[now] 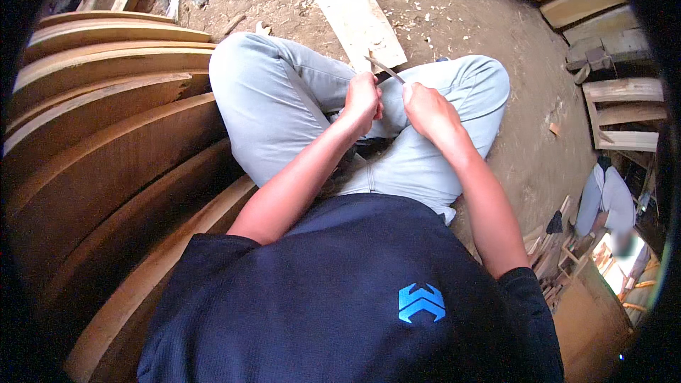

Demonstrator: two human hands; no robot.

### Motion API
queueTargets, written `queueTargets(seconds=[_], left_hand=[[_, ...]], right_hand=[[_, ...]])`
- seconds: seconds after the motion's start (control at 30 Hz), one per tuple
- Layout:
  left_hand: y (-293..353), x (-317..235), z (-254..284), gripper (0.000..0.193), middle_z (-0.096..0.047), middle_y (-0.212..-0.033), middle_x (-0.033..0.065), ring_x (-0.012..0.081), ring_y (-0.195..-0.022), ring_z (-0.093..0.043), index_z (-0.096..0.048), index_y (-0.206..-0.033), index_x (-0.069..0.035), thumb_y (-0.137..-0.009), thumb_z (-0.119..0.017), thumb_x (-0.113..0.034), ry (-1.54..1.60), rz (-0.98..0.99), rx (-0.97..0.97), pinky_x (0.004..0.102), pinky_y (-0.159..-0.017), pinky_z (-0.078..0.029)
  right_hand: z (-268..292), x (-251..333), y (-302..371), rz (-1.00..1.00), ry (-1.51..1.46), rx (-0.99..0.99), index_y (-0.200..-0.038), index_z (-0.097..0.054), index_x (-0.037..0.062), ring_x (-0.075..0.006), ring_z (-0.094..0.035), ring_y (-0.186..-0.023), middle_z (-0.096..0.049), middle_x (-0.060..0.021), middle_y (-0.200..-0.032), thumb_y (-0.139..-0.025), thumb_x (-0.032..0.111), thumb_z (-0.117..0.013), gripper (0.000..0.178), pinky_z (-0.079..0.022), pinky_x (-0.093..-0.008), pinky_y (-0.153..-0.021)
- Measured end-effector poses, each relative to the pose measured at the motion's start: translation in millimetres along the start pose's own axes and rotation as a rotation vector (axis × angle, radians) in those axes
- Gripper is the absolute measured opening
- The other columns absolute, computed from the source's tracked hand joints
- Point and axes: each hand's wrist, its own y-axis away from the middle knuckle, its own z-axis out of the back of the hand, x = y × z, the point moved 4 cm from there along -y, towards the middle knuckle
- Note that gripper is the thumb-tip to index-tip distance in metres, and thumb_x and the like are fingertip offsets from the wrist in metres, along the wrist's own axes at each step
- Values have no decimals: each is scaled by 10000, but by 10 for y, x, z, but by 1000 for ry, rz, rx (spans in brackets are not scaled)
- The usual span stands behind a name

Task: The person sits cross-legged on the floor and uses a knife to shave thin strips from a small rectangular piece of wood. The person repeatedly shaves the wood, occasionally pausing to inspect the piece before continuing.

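My right hand (431, 112) is closed around the near end of a thin, grey, blade-like metal tool (386, 69), which slants up and left in front of my left hand. Its handle is hidden in my grip, and I cannot tell a knife from a file. Fingers curled, my left hand (363, 101) sits close beside it above my crossed legs. A dark piece (384, 76) shows between the two hands; what my left hand grips is mostly covered. Just beyond my hands, a pale flat wooden board (355, 14) lies on the ground.
Long wooden planks (113, 99) stand in a row along my left. Wood shavings (433, 18) litter the dirt floor (532, 120). Stacked timber (582, 7) and a slatted wooden frame (628, 113) are at the right. Farther off at the lower right is another person (603, 198).
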Motion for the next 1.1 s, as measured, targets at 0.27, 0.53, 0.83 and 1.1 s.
queueTargets(seconds=[0.27,0.53,0.83,1.1], left_hand=[[-26,-20,7,233,-442,-598,27,159,-424,-420,-449,-952,-60,-887,-335,-253,-33,19,11,326,-353,-332],[-7,-5,-19,160,-424,-618,-3,125,-457,-388,-469,-914,-121,-868,-388,-251,-29,-14,-3,293,-399,-323],[58,-22,51,184,-425,-603,-9,118,-437,-373,-445,-936,-119,-882,-383,-284,33,72,57,283,-380,-299],[47,-85,92,201,-430,-592,-10,106,-402,-344,-426,-931,-112,-897,-370,-301,178,132,142,272,-347,-274]], right_hand=[[67,164,66,11,-17,-122,-942,-613,-47,-430,-643,-882,-643,-301,-921,-966,279,-322,438,-505,-493,-794],[-6,240,-383,-23,-28,-109,-946,-661,-29,-396,-654,-911,-660,-262,-954,-944,256,-372,406,-519,-470,-806],[-25,-29,-1,-34,-105,-14,-967,-641,-43,-431,-618,-959,-631,-297,-978,-959,297,-306,477,-483,-494,-850],[-79,13,221,-14,-164,-38,-969,-624,-35,-442,-622,-922,-635,-297,-943,-971,321,-291,489,-483,-504,-831]])
